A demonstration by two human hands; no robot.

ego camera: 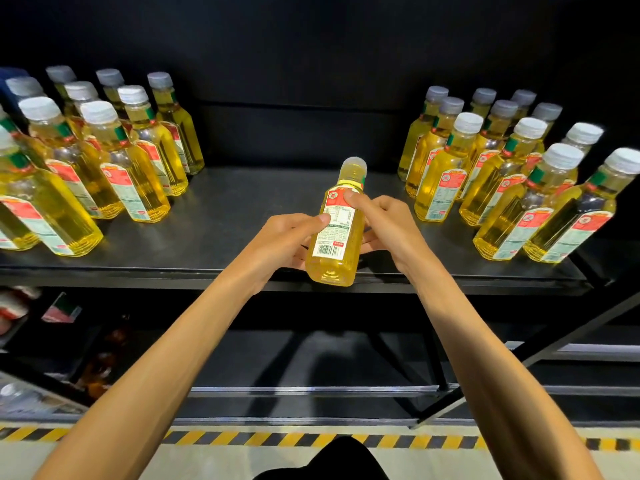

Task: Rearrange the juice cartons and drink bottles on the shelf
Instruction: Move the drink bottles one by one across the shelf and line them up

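Shelf [242, 209] carries a left bottle block [114, 161] and right bottle block [502, 174] at its ends. Loose bottle [334, 244] above the front edge, label upward, presumably for checking; left hand [284, 240] and right hand [384, 220] curl fingers round it.

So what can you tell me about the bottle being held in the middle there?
The held bottle is clear plastic, it seems, full of yellow liquid, with a pale cap and a red and white label showing a barcode. It is tilted, cap away from the person, base over the front edge of the shelf. The left hand and right hand hold its sides, thumbs on the label.
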